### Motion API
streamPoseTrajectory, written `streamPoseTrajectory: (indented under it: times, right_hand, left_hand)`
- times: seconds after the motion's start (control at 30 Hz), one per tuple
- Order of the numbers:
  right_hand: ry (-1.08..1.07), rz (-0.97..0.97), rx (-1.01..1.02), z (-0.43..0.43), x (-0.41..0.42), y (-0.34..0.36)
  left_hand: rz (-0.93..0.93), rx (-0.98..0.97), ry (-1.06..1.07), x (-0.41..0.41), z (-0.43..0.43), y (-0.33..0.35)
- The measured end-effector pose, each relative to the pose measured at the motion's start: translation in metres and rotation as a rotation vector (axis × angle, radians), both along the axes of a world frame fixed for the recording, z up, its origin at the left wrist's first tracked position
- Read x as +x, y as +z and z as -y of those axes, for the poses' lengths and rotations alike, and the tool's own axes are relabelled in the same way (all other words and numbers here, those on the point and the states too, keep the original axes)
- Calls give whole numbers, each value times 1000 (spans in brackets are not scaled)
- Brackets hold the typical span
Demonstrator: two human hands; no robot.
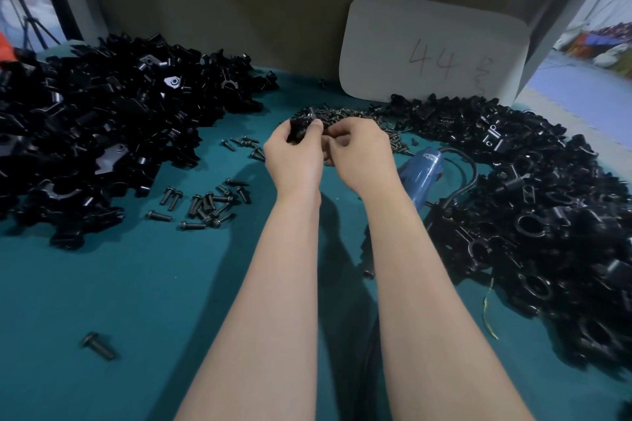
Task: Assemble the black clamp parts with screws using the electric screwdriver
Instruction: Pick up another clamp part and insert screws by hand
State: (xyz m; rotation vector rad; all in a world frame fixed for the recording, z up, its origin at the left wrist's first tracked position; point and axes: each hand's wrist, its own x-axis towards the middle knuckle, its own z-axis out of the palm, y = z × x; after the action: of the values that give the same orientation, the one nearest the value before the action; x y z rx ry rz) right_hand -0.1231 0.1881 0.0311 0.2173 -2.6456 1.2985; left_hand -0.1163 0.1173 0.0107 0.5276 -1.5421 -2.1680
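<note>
Clock refs: centre = the two hands, 12 = away from the person.

(a) Desk (pixel 136 301), teal top, carries all items.
(b) Right heap of clamp parts (pixel 533 222), 2 to 5 o'clock: ring-shaped black pieces, the larger stock.
(c) Left heap of clamp parts (pixel 85 133), 8 to 11 o'clock: flatter black pieces w/ notches.
(d) White card (pixel 434 48) marked "44", 1 o'clock, leaning on the back wall.
(e) Left hand (pixel 295 157) & right hand (pixel 362 155), raised together above the desk, touching.
(f) Electric screwdriver (pixel 422 178), blue body, lying on the desk at 4 o'clock just beside the right wrist. Its cable (pixel 468 174) loops toward heap (b); its lower end passes under the right forearm.
(g) Screw heap (pixel 345 114), 12 o'clock, just behind the hands.
(h) Loose screws (pixel 205 205), 8 o'clock, scattered btwn heap (c) and the left forearm.
(i) Clamp part (pixel 302 125), held off the desk: left fingers curled round it, thumb on top. Right fingers are bent in toward it; whether they pinch a screw cannot be told, tips hidden.
(j) Stray screw (pixel 98 346), 7 o'clock, well apart from the rest.

Step (est.): hand-fitting stage, part & prob. a screw being mated; driver not yet picked up.

Next move (est.): seat the screw straight in its hole, hold the part firm w/ the left hand, free the right hand for the driver at 4 o'clock, and align bit w/ screw head before power.
</note>
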Motion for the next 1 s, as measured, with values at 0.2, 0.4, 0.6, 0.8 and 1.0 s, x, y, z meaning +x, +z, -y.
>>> streamPoseTrajectory:
  times: [0.2, 0.4, 0.6, 0.8, 1.0]
  right_hand:
    - [-87, -18, 12, -2, -6, -6]
    - [-128, -67, 39, -5, -7, -13]
    - [-12, 39, 1, -11, -6, 0]
    - [-46, 5, 89, -3, -2, 1]
    - [-14, -24, 157, 7, -1, -10]
  left_hand:
    - [-17, 11, -35, 0, -6, -1]
    - [-21, -18, -31, -2, -10, -3]
    - [-6, -34, 2, -2, -9, -4]
    - [14, -40, 11, -1, -9, -1]
    - [25, -28, 44, -1, -6, 1]
